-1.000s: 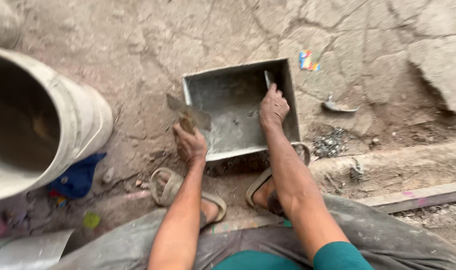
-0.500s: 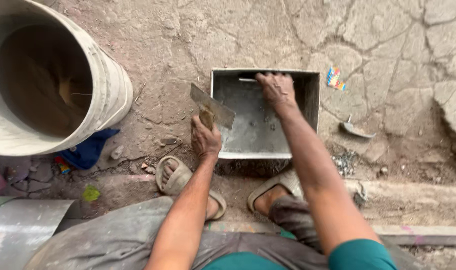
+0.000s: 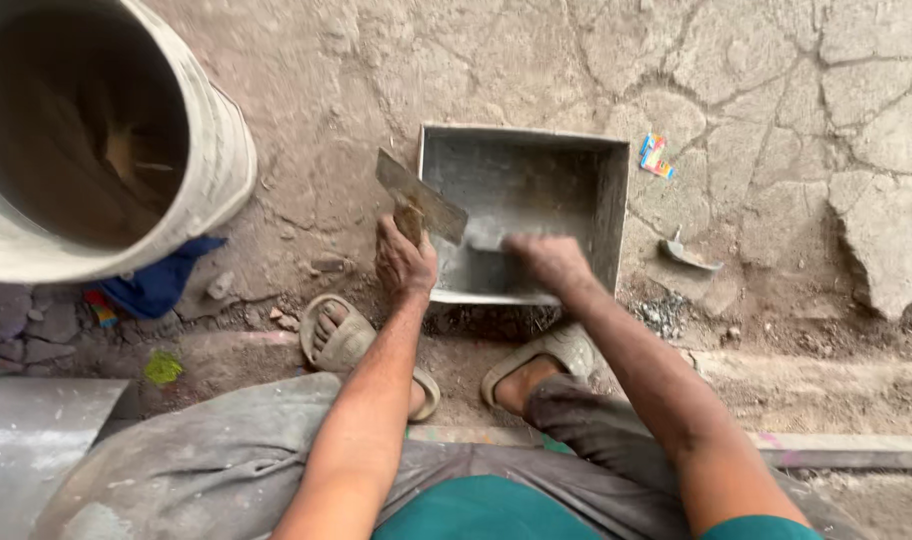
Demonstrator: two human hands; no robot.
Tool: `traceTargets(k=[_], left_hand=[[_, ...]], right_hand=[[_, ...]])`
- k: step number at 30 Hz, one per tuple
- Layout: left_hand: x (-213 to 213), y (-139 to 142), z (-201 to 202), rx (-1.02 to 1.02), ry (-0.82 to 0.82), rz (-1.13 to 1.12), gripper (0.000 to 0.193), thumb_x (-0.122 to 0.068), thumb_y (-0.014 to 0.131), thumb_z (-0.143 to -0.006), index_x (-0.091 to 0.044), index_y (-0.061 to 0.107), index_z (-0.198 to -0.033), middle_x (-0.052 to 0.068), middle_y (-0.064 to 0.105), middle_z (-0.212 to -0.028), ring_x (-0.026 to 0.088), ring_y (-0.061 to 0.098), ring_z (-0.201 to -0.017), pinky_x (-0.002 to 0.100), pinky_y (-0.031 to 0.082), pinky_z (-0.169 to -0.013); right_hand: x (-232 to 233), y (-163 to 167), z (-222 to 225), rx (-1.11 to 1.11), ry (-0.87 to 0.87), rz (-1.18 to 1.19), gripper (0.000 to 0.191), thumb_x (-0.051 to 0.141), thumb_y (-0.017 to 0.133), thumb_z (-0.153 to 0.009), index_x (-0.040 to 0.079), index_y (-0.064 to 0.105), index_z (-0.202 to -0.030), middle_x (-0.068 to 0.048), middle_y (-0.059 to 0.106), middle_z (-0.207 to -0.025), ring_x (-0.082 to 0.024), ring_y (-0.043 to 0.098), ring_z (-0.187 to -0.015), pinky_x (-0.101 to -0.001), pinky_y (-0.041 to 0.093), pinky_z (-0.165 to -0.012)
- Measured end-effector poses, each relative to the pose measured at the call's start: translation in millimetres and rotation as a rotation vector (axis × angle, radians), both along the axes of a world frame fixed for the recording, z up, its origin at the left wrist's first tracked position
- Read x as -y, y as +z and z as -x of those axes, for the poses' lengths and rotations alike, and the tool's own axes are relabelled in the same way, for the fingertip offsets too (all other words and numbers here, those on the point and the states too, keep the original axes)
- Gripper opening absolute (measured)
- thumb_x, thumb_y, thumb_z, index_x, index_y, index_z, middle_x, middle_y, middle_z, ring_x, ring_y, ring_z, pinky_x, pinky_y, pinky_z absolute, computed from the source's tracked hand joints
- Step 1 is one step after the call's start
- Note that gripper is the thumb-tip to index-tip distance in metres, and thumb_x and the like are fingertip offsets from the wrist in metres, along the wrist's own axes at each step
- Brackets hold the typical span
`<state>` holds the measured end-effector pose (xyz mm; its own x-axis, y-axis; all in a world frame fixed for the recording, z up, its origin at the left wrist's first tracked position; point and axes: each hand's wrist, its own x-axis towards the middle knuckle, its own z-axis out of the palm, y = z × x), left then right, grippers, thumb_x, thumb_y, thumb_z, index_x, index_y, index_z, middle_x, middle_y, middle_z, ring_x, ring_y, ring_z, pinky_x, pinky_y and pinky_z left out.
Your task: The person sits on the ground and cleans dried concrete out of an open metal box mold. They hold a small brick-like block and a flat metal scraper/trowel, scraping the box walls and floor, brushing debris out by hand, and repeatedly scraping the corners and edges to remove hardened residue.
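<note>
squatting near the square metal pan, the left hand grips a flat trowel over its left rim; the blurry right hand dips inside, grip unclear.

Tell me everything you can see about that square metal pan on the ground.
The square metal pan is grey, shallow and open-topped, with upright walls and a dusty, cement-smeared floor. It sits flat on the cracked dirt ground just beyond two sandalled feet. The right hand reaches inside near its front wall. The left hand holds a flat trowel over its left rim.
</note>
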<state>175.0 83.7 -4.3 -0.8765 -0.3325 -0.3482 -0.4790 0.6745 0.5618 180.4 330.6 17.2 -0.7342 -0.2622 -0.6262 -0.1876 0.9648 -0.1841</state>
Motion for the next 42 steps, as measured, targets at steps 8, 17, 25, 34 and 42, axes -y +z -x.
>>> traceTargets(k=[8, 17, 25, 34, 42], left_hand=[[5.3, -23.8, -14.5, -0.128, 0.032, -0.07, 0.054, -0.019, 0.069, -0.089, -0.004, 0.041, -0.132, 0.018, 0.061, -0.113, 0.031, 0.068, -0.095, 0.046, 0.06, -0.075], [2.2, -13.4, -11.5, -0.006, 0.109, -0.087, 0.051, -0.023, 0.069, -0.091, -0.006, 0.045, -0.134, 0.017, 0.064, -0.12, 0.035, 0.07, -0.106, 0.048, 0.06, -0.084], [3.0, -23.9, -17.5, -0.253, 0.06, 0.105, 0.068, -0.021, 0.073, -0.087, 0.005, 0.039, -0.139, 0.029, 0.056, -0.129, 0.046, 0.062, -0.113, 0.055, 0.054, -0.095], [1.8, -15.9, -10.2, -0.235, 0.018, 0.063, 0.07, -0.019, 0.074, -0.085, 0.004, 0.038, -0.14, 0.029, 0.056, -0.129, 0.047, 0.061, -0.113, 0.055, 0.054, -0.094], [3.5, -10.3, -11.2, -0.113, 0.017, -0.012, 0.057, -0.016, 0.072, -0.089, -0.004, 0.042, -0.136, 0.02, 0.061, -0.119, 0.039, 0.066, -0.109, 0.051, 0.058, -0.086]], right_hand=[[-30.8, -14.9, -3.9, -0.263, -0.676, -0.228, 0.022, 0.024, 0.052, -0.108, 0.013, 0.063, -0.123, -0.007, 0.069, -0.074, -0.022, 0.064, -0.056, -0.0386, 0.052, -0.043], [96.1, -2.4, -12.8, -0.108, -0.518, 0.0, 0.029, 0.022, 0.045, -0.109, 0.018, 0.061, -0.132, -0.006, 0.069, -0.074, -0.013, 0.059, -0.049, -0.0267, 0.045, -0.033], [60.2, 8.2, 108.1, -0.412, -0.1, 0.146, 0.038, 0.008, 0.052, -0.097, 0.028, 0.069, -0.125, -0.008, 0.075, -0.108, -0.031, 0.07, -0.093, -0.0478, 0.054, -0.075], [69.9, -1.1, 84.5, -0.177, 0.35, -0.112, 0.047, 0.014, 0.05, -0.101, 0.029, 0.055, -0.144, -0.014, 0.066, -0.125, -0.024, 0.067, -0.094, -0.0357, 0.058, -0.06], [55.2, 25.3, 67.7, 0.393, 0.055, 0.169, 0.036, 0.021, 0.057, -0.103, 0.033, 0.064, -0.136, 0.001, 0.073, -0.123, -0.015, 0.066, -0.097, -0.0295, 0.054, -0.086]])
